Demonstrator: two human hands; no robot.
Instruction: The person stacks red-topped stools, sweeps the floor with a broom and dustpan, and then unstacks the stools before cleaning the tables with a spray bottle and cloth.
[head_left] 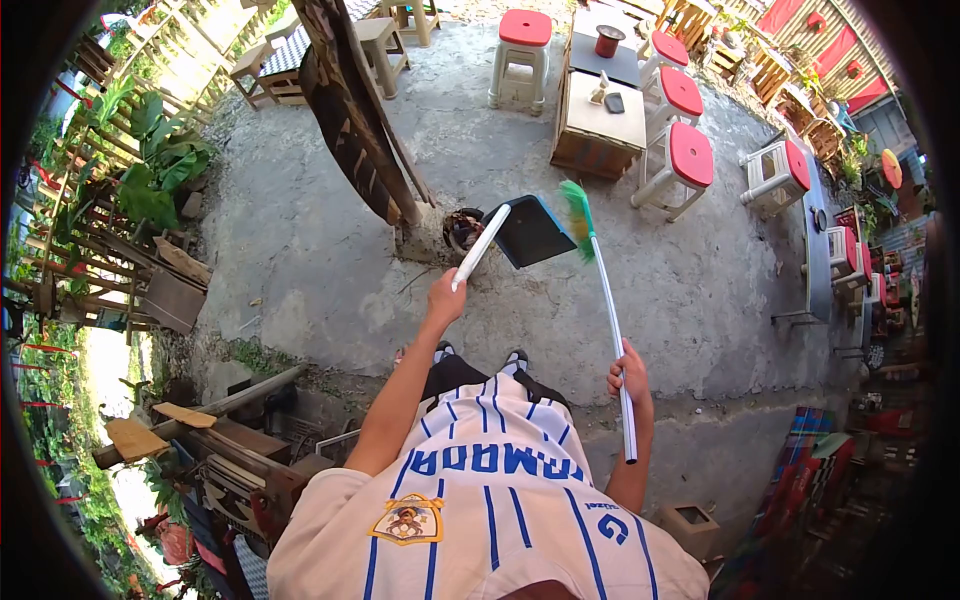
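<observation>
A wide concrete floor (pixel 330 250) is being looked down on from above, with a thick tree trunk (pixel 350 110) rising from it at the upper left. A wooden desk (pixel 598 125) is standing toward the top, and stools with red seats (pixel 690 155) are being kept around it. A striped shirt (pixel 480 500) is being worn by the person whose arms are reaching forward. A broom (pixel 610 320) with a long white handle is being held in the right hand (pixel 630 378), whose grip is being pressed closed around the handle partway up; its green and yellow bristles (pixel 578 215) are being raised off the floor, just beside the dustpan. A dark dustpan (pixel 528 230) is being held up by its white handle (pixel 480 246) in the left hand (pixel 446 298), the grip being wrapped shut around the handle's lower end. The pan is being held above the floor, near a small round bin (pixel 462 230) at the foot of the trunk.
</observation>
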